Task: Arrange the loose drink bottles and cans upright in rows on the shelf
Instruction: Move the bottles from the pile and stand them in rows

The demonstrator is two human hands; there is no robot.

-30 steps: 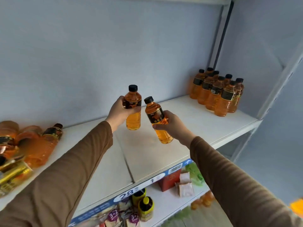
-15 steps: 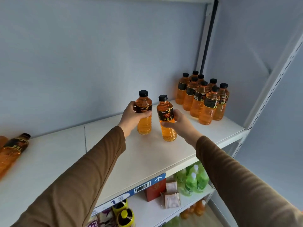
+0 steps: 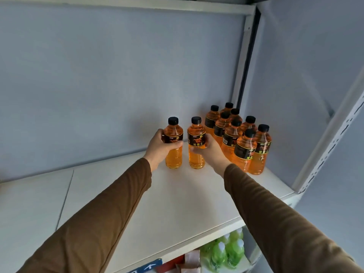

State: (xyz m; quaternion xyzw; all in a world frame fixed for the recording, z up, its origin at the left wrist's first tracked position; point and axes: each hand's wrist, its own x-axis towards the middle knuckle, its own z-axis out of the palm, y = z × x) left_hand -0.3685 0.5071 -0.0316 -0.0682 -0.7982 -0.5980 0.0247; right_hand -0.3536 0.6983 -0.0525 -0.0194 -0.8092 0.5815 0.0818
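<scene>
Two orange drink bottles with black caps and dark labels stand upright side by side on the white shelf (image 3: 177,200). My left hand (image 3: 160,147) grips the left bottle (image 3: 174,142) around its label. My right hand (image 3: 210,152) grips the right bottle (image 3: 196,142) from its right side. Just to the right, in the shelf's back right corner, stands a group of several identical orange bottles (image 3: 246,142) in rows.
A blue-grey back wall and a metal upright (image 3: 325,131) bound the shelf on the right. Below the shelf's front edge are green bottles (image 3: 226,251) and small packets on a lower shelf.
Both hands carried their bottles to the right toward the standing group. The right bottle went from tilted to upright, and both bottles now stand on the shelf.
</scene>
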